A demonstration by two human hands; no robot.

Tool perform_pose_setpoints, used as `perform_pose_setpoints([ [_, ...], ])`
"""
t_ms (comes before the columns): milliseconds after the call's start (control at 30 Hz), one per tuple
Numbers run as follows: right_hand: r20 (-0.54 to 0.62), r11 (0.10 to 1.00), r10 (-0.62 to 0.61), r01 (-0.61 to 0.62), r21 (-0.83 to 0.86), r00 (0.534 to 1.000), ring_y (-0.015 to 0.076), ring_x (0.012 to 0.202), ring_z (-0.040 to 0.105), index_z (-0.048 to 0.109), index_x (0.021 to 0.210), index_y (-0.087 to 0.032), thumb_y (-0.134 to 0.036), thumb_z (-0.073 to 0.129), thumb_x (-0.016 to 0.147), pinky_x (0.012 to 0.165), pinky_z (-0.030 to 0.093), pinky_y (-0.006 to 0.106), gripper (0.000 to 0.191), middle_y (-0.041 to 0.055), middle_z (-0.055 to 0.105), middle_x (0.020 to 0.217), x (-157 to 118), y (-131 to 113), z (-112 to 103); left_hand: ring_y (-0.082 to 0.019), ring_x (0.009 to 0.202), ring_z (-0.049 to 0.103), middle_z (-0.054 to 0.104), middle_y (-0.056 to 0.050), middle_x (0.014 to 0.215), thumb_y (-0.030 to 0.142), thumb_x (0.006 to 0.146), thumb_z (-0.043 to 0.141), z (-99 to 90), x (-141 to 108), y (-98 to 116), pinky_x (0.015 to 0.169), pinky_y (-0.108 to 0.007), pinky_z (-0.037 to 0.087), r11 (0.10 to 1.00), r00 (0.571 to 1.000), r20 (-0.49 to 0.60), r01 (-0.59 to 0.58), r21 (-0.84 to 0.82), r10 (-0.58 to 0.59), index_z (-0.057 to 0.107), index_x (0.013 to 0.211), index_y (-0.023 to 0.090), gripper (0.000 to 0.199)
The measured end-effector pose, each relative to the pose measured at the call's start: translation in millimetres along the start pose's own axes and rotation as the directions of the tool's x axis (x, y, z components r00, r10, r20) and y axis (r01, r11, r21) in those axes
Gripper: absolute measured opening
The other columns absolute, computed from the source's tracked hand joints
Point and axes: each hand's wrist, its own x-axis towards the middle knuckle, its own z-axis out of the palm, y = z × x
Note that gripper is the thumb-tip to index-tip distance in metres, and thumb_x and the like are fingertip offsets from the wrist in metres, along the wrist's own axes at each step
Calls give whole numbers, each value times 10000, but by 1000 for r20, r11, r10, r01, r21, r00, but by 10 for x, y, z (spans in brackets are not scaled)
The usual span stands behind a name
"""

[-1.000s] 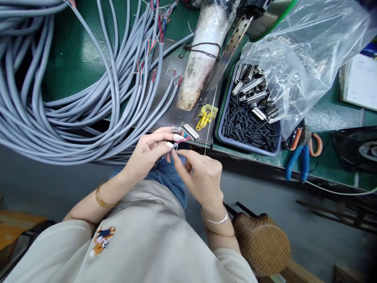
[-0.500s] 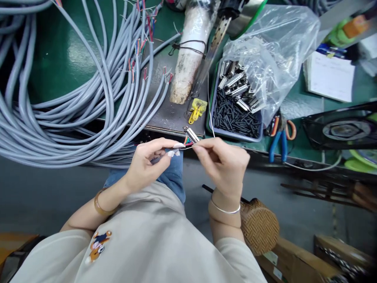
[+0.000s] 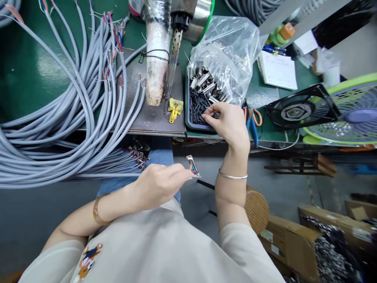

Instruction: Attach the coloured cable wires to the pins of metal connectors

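Note:
My left hand (image 3: pixel 165 184) is closed in front of my body, around a grey cable mostly hidden by the fingers. Past its fingertips sticks out a metal multi-pin connector (image 3: pixel 193 166) with coloured wires on it. My right hand (image 3: pixel 225 120) reaches over the front of a tray (image 3: pixel 186 118), thumb and forefinger pinched together among short black tubes (image 3: pixel 196 108). What that pinch holds, if anything, is too small to make out; a thin pale wire shows by the fingertips. Loose metal connectors (image 3: pixel 206 80) lie behind the tubes, partly under a clear plastic bag (image 3: pixel 232 51).
Grey cables (image 3: pixel 88 98) with stripped ends cover the bench's left. A hot-air tool nozzle (image 3: pixel 176 51) stands beside a stained white wrapped tube (image 3: pixel 155 70), near a yellow clip (image 3: pixel 174 109). Pliers (image 3: pixel 253 125) and a black fan (image 3: pixel 300 111) are right of the tray.
My right hand has left the connector and moved up and right into the tray. My left hand has come lower with the cable and turned its back upward. The view has shifted right.

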Motion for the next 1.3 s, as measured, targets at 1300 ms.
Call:
perform_pose_setpoints([
  [1300,-207,825,-69,173,538,976,72,540,488,701,823,-208,-237,680,945,548,397,241,127,-40,676,713,-702,-1155,253,-28,441,424,625,29,644,119,813,644,19,11,-313,447,-177,331,694,705,-188,548,-467,-684,701,922,135,124],
])
